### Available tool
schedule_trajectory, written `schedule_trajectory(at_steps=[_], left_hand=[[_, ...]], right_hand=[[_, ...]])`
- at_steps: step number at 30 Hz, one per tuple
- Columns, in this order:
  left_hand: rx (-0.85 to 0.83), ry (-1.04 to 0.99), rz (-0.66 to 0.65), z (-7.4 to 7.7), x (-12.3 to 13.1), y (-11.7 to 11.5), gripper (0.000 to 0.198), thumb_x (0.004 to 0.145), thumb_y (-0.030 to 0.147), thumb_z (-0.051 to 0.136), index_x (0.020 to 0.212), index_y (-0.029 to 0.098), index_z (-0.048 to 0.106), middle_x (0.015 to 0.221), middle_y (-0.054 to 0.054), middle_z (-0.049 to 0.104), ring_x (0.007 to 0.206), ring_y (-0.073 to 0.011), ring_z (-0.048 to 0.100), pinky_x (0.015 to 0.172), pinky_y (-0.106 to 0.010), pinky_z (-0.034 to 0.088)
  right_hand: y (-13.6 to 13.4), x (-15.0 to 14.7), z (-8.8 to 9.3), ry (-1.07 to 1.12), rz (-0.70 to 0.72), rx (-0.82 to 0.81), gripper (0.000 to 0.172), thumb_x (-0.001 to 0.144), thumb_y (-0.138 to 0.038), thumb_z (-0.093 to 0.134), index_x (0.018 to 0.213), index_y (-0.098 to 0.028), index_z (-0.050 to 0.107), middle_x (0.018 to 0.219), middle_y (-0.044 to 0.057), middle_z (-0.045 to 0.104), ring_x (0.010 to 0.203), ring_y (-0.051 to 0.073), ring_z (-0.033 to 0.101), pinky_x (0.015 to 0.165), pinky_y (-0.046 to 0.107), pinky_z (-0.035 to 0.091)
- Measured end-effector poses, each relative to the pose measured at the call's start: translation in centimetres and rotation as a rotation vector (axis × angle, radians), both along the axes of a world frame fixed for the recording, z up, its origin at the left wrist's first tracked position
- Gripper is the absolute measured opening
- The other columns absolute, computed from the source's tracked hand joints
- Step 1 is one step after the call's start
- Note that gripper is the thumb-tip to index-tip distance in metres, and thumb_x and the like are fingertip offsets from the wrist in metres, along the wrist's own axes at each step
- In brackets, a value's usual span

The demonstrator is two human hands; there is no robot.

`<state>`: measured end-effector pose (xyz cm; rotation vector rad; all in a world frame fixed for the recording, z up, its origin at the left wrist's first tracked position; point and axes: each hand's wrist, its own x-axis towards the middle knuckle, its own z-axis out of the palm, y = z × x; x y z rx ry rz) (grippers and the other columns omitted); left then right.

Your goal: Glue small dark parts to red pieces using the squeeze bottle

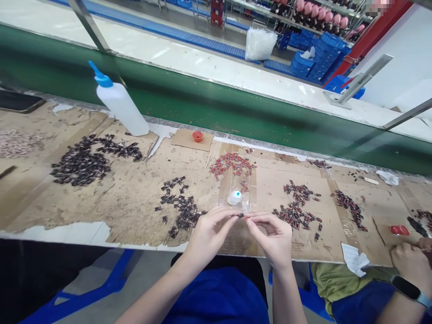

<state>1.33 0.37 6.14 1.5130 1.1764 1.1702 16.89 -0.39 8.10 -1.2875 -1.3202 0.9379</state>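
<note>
Over the cardboard-covered bench, my left hand (209,236) pinches a small black part (240,215) between thumb and fingertips. Facing it, my right hand (272,236) pinches a small red piece (246,217). The two parts meet or nearly meet between my fingertips; whether they are joined is too small to tell. Just beyond them is a small white bottle (233,198) with a blue tip. Loose black parts (185,209) lie left of my left hand, and red pieces (232,164) lie farther back. Beside my right hand are black-and-red parts (293,215).
A large white squeeze bottle (123,108) with a blue nozzle stands at back left, near a dark pile (81,164). A red cup (197,136) sits on cardboard. Behind runs a green belt (209,101). At right are a co-worker's hand (410,261) and torn paper (354,259).
</note>
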Motion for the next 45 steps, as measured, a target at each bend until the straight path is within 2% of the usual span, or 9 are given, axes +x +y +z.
schedule_trajectory(at_steps=[4,7,15,22,29,33,38,42,45], left_hand=[[0.050,0.072,0.003,0.3,0.1,-0.3,0.016,0.087,0.021,0.057,0.090,0.020,0.073,0.090,-0.006,0.076,0.087,-0.0197,0.069,0.081,-0.031,0.056],[0.099,0.110,0.001,0.3,0.2,-0.4,0.017,0.088,0.020,0.056,0.090,0.019,0.073,0.090,-0.006,0.075,0.086,-0.0192,0.069,0.081,-0.031,0.055],[0.168,0.160,-0.029,0.1,0.5,-0.7,0.018,0.090,0.020,0.054,0.091,0.020,0.071,0.088,-0.007,0.075,0.084,-0.0195,0.068,0.079,-0.031,0.055],[0.048,0.167,-0.052,0.3,0.7,-0.9,0.016,0.088,0.025,0.057,0.092,0.020,0.071,0.091,-0.005,0.074,0.088,-0.0195,0.068,0.082,-0.031,0.054],[0.015,0.165,-0.071,0.5,1.0,-1.0,0.015,0.086,0.023,0.057,0.091,0.019,0.071,0.090,-0.005,0.074,0.087,-0.0196,0.068,0.081,-0.031,0.054],[-0.001,0.169,-0.055,0.7,1.1,-1.1,0.013,0.084,0.021,0.057,0.087,0.019,0.070,0.087,-0.005,0.073,0.085,-0.0195,0.067,0.079,-0.029,0.054],[-0.099,0.091,-0.070,0.3,1.4,-1.1,0.013,0.081,0.020,0.058,0.083,0.018,0.070,0.085,-0.004,0.074,0.083,-0.0191,0.068,0.078,-0.029,0.054],[-0.160,-0.054,-0.096,-0.5,2.3,-1.2,0.015,0.084,0.024,0.058,0.087,0.017,0.070,0.087,-0.005,0.075,0.084,-0.0183,0.069,0.081,-0.028,0.055],[-0.148,-0.053,-0.141,-1.0,2.5,-1.2,0.022,0.086,0.025,0.058,0.106,0.018,0.065,0.095,-0.005,0.074,0.090,-0.0182,0.069,0.085,-0.028,0.053]], right_hand=[[0.2,0.0,-0.5,0.104,-0.089,-0.083,0.013,0.065,-0.028,0.078,0.062,-0.018,0.070,0.067,0.005,0.075,0.058,0.018,0.071,0.055,0.025,0.061],[0.1,0.3,-0.6,0.117,-0.108,-0.106,0.013,0.062,-0.028,0.080,0.066,-0.018,0.072,0.064,0.005,0.075,0.056,0.018,0.071,0.054,0.024,0.061],[-0.3,0.6,-0.8,0.087,0.012,-0.094,0.005,0.069,-0.025,0.074,0.071,-0.021,0.077,0.073,0.004,0.076,0.065,0.019,0.073,0.061,0.027,0.062],[-0.7,1.0,-0.9,0.089,0.025,-0.149,0.008,0.072,-0.027,0.072,0.074,-0.021,0.077,0.076,0.005,0.077,0.070,0.020,0.074,0.067,0.029,0.062],[-1.2,1.0,-1.0,0.046,0.032,-0.065,0.008,0.075,-0.026,0.070,0.076,-0.022,0.077,0.078,0.005,0.077,0.071,0.020,0.073,0.067,0.030,0.062],[-1.3,1.0,-1.5,0.046,0.028,-0.084,0.009,0.075,-0.027,0.070,0.078,-0.022,0.077,0.078,0.005,0.077,0.072,0.020,0.073,0.070,0.031,0.062],[-1.6,1.5,-2.1,0.032,0.032,-0.126,0.012,0.073,-0.028,0.072,0.080,-0.019,0.075,0.076,0.006,0.076,0.066,0.019,0.073,0.065,0.029,0.062],[-1.9,1.7,-2.5,-0.020,-0.029,-0.043,0.028,0.073,-0.027,0.073,0.099,-0.019,0.072,0.077,0.005,0.075,0.067,0.018,0.072,0.065,0.028,0.062],[-2.0,2.3,-3.1,-0.089,-0.053,0.002,0.020,0.074,-0.029,0.072,0.091,-0.019,0.073,0.079,0.006,0.074,0.066,0.018,0.071,0.063,0.029,0.062]])
